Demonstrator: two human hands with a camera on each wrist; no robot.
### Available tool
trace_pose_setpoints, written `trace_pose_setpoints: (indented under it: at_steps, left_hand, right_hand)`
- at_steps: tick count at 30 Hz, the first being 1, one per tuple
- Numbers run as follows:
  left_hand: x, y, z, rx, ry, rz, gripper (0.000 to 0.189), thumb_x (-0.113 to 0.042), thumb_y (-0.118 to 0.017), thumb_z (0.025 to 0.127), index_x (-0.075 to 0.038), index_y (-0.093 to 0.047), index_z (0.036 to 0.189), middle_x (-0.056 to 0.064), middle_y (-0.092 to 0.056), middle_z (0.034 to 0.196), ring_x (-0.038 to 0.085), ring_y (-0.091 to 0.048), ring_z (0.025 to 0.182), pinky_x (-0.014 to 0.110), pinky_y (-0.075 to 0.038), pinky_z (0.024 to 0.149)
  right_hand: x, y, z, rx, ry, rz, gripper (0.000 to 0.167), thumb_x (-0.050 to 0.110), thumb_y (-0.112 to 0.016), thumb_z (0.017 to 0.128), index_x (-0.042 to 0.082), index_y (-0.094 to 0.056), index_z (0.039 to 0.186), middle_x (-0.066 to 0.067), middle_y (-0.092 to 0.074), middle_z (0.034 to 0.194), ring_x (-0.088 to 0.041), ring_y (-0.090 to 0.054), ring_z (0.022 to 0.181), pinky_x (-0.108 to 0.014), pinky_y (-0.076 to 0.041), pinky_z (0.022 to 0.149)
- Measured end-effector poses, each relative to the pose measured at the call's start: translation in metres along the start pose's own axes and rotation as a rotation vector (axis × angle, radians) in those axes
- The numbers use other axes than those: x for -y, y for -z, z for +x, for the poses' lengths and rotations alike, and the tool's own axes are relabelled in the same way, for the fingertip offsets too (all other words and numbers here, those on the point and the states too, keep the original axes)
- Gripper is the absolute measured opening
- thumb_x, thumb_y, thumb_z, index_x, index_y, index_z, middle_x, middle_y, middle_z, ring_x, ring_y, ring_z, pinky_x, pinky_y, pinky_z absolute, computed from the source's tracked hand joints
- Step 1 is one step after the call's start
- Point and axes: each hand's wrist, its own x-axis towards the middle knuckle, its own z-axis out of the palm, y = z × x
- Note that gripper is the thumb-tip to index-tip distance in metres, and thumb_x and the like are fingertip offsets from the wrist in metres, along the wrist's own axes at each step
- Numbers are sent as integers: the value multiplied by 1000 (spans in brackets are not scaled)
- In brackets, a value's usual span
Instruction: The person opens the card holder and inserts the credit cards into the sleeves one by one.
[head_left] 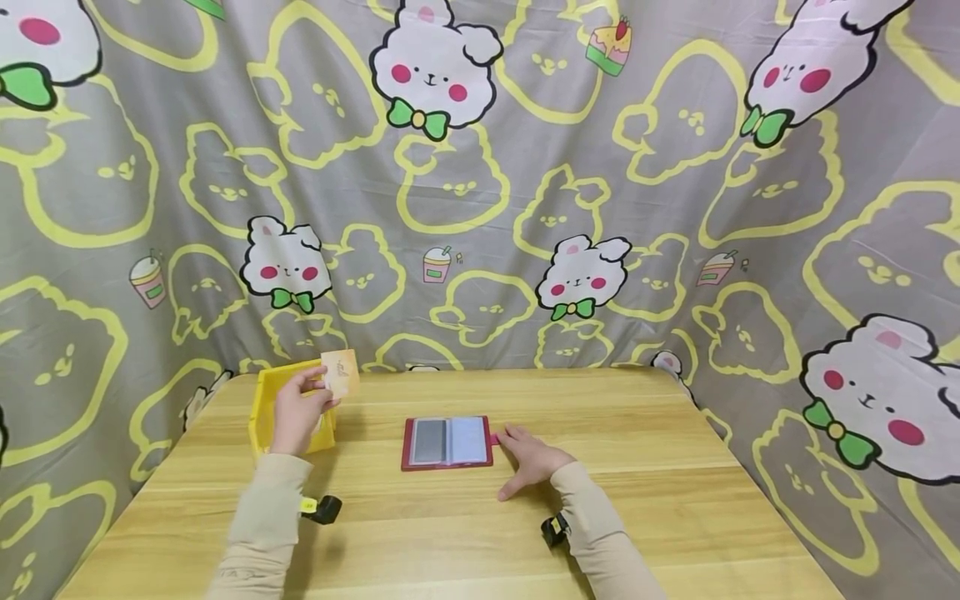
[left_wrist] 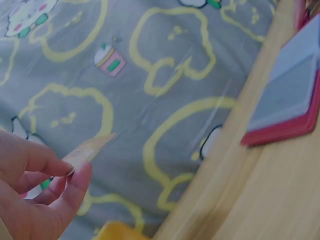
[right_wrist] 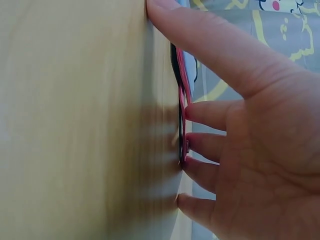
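Observation:
An orange-and-white card is pinched between the thumb and fingers of my left hand, held up over the yellow bin. The left wrist view shows the same card nearly edge-on at the fingertips. On the table lies an open red card holder with clear plastic sleeves, one side looking grey and the other pale blue. My right hand is at its right edge, fingers spread, fingertips touching the pink closing strap. In the right wrist view the fingers lie straight against the holder's edge.
The wooden table reaches back to a grey curtain printed with cartoon rabbits, which also hangs along both sides. The yellow bin stands at the table's back left. Each wrist wears a small black camera.

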Motion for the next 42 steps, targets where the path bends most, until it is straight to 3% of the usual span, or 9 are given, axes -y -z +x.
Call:
trace_pose_setpoints:
  at_steps: [11, 16, 21, 26, 31, 36, 39, 42]
  left_hand:
    - [10, -51, -16, 155, 27, -116, 51, 14, -57, 85, 5, -51, 135, 10, -49, 101, 8, -59, 71, 21, -59, 73]
    - [21, -74, -23, 214, 48, -90, 50, 13, -57, 84, 4, -54, 133, 12, -52, 101, 10, -60, 73, 26, -61, 75]
    - [31, -94, -36, 250, 65, -92, 48, 15, -56, 83, 5, -55, 130, 15, -51, 101, 14, -59, 75, 27, -61, 72]
    - [38, -110, -51, 308, 107, -133, 47, 15, -56, 83, 6, -55, 128, 13, -51, 98, 17, -56, 79, 27, -60, 71]
    - [45, -121, -63, 380, 131, -163, 46, 16, -57, 82, 6, -55, 128, 11, -52, 98, 18, -57, 84, 33, -61, 76]
    - [49, -126, -68, 427, 143, -186, 46, 14, -59, 83, 5, -55, 128, 12, -51, 100, 17, -58, 84, 35, -60, 80]
    - [51, -128, -70, 441, 150, -185, 46, 13, -60, 84, 5, -55, 128, 13, -52, 101, 17, -59, 83, 36, -60, 80]
    - [52, -128, -72, 449, 149, -176, 46, 12, -61, 84, 5, -54, 129, 15, -54, 103, 18, -60, 83, 36, -60, 80]
  right_hand:
    - [-7, 9, 1, -80, 31, 121, 101, 32, -84, 75, -6, -28, 150, -26, -28, 156, -42, -27, 145, -54, -25, 119]
    - [-6, 12, 8, -195, 37, 210, 91, 31, -76, 84, -5, -26, 150, -25, -36, 153, -41, -36, 141, -53, -29, 118]
    - [7, 16, 18, -326, -1, 331, 81, 34, -69, 90, 5, -27, 153, -21, -38, 153, -40, -41, 138, -53, -34, 115]
    - [20, 13, 28, -409, 30, 504, 70, 28, -67, 92, 4, -35, 149, -25, -51, 141, -41, -53, 127, -50, -49, 102]
    - [29, 6, 33, -394, 70, 742, 64, 13, -66, 92, -2, -36, 146, -32, -53, 133, -41, -62, 114, -42, -57, 90]
    - [31, 0, 36, -331, 82, 903, 63, 3, -64, 90, -6, -34, 145, -35, -54, 128, -28, -68, 99, -41, -58, 87]
    - [31, -2, 37, -296, 85, 957, 63, 0, -65, 88, -6, -36, 145, -33, -54, 125, -21, -68, 89, -39, -59, 85]
    - [31, -4, 38, -301, 91, 941, 60, -3, -65, 85, -5, -43, 141, -31, -56, 120, -16, -67, 82, -37, -61, 81]
